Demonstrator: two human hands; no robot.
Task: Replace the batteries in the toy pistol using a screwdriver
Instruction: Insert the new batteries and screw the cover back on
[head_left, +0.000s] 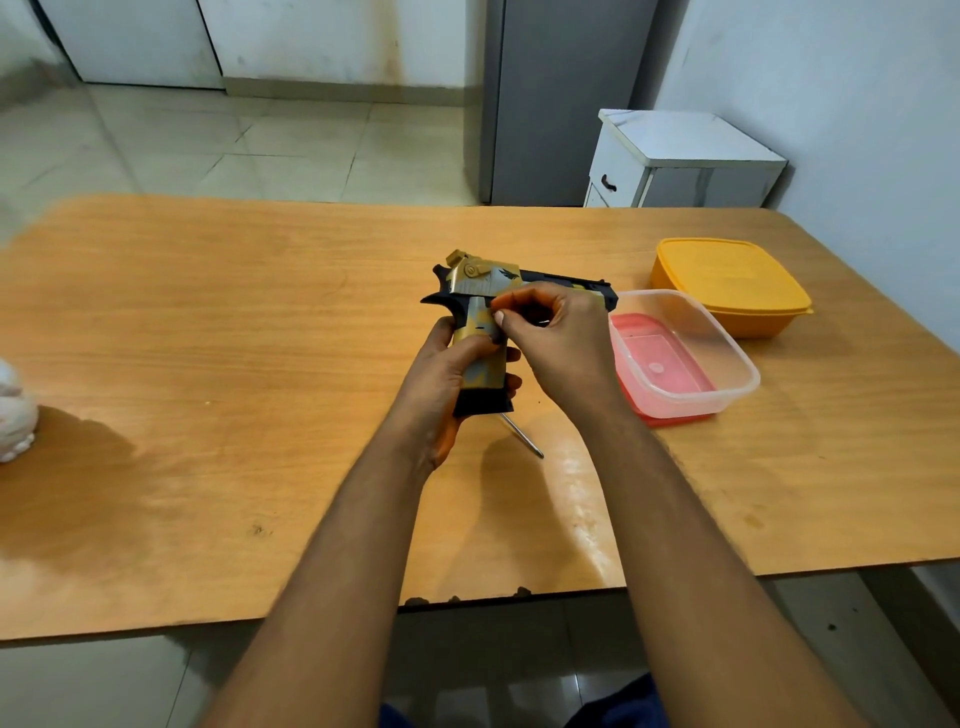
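Note:
The toy pistol (480, 291), gold and grey with a black frame, is held above the middle of the wooden table (260, 364), barrel pointing right. My left hand (447, 379) is wrapped around its grip from the left. My right hand (558, 338) covers the trigger area, thumb and fingertips pinched against the top of the grip. Whether something small sits between those fingertips cannot be made out. A screwdriver (522, 435) lies on the table just below the pistol's black base; only its metal shaft shows, the handle is hidden behind my left hand.
A clear plastic container (727, 358) standing on a red lid (670, 418) sits right of the pistol. Behind it is a closed orange box (732, 283). A white object (15, 415) is at the table's left edge. The table's near edge runs under my forearms.

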